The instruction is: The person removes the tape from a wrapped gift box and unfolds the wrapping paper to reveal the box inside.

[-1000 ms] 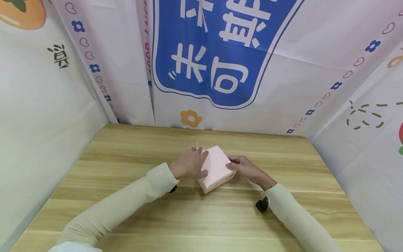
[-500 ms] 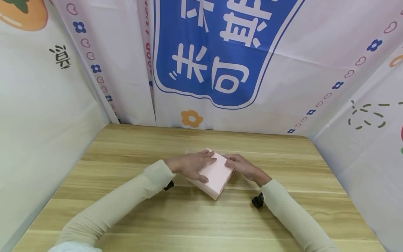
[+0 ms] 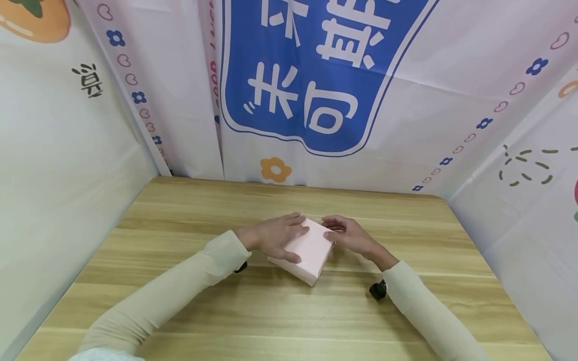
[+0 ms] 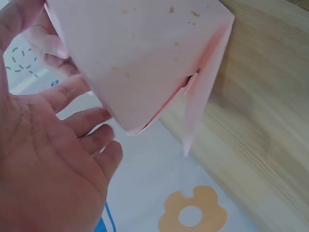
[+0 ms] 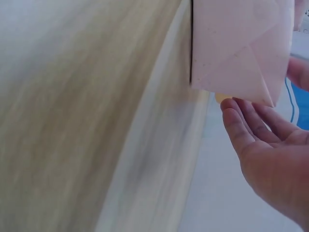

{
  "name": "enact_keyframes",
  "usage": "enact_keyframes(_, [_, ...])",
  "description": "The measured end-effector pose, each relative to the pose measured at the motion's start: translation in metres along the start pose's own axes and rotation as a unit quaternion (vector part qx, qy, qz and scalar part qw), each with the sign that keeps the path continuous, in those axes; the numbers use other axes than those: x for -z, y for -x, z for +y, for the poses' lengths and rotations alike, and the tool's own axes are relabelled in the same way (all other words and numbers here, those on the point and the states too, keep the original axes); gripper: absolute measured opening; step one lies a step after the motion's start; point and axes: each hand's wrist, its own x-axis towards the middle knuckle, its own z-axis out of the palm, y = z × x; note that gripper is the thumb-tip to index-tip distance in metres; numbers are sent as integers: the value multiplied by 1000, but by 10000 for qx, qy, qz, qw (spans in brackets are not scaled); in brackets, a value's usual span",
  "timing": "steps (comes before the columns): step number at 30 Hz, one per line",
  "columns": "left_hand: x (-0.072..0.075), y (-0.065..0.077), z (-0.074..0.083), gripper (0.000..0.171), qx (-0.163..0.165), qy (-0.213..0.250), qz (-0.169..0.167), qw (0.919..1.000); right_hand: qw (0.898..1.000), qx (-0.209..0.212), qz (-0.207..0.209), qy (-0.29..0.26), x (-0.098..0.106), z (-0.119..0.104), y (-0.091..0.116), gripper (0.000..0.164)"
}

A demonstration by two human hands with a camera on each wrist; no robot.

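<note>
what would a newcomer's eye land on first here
Probably the big lettered blue panel on the backdrop. Below it, a pale pink box sits on the wooden table, the left hand spread over its top and the right hand at its right edge.

Looks like matt paper on the pink box (image 3: 316,245) — smooth across the flat faces, crisply creased at the loose flap (image 4: 206,92), and dotted with small gold-brown flecks (image 4: 195,13) up close in the left wrist view. Going by the streaky grain, would say wood or a wood-look laminate for the table (image 3: 289,321), smooth with a soft, low sheen, though too blurred in the right wrist view to judge any texture. Can't tell cloth from thin plastic sheeting on the printed backdrop (image 3: 420,120) — mostly matt, lightly wrinkled, plus soft, dull cloth on the cream sleeves (image 3: 176,291).
</note>
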Motion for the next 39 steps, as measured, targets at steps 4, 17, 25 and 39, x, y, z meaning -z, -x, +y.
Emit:
enact_keyframes(4, [-2,0,-1,86,62,293,-33,9995,9999,87,1,-64,2,-1,4,53])
enact_keyframes(17, [-9,-3,14,89,647,153,426,9969,9971,464,519,311,4,-7,10,54])
enact_keyframes(25, [-11,-5,26,92,1029,-43,541,9932,9671,1458,866,1897,4,-11,12,20])
enact_keyframes(39, [-15,-12,40,88,1676,-105,777,9827,9443,1788,663,2680,6,-19,15,16])
